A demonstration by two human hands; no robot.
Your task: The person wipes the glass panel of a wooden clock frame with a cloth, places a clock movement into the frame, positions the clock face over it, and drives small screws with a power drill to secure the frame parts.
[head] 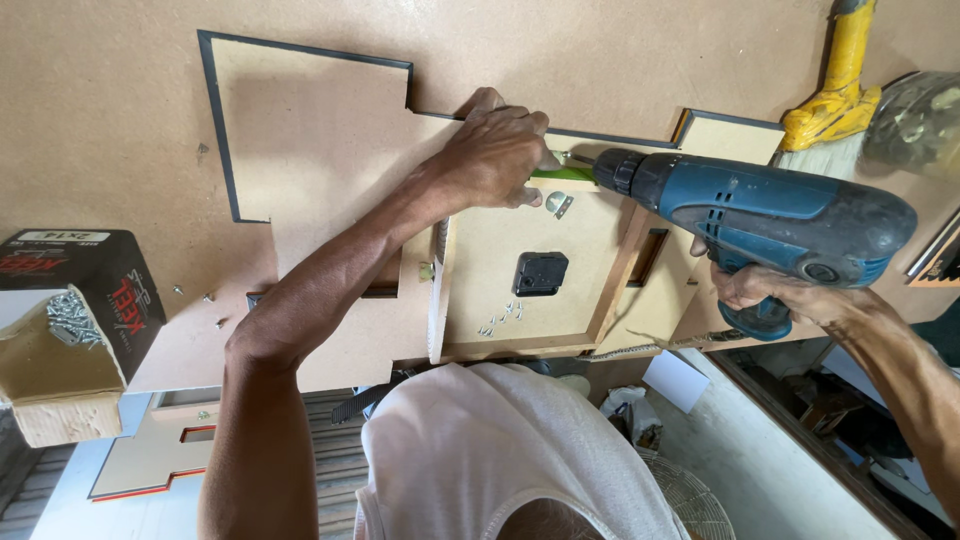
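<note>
hands (497, 158) and drill (760, 222) over fibreboard bench (100, 120)

One package to your left

Your black screw box (95, 290), red and white print, lies open at the left edge, screws showing inside.

Bright even daylight, perhaps slight edge distortion.
</note>
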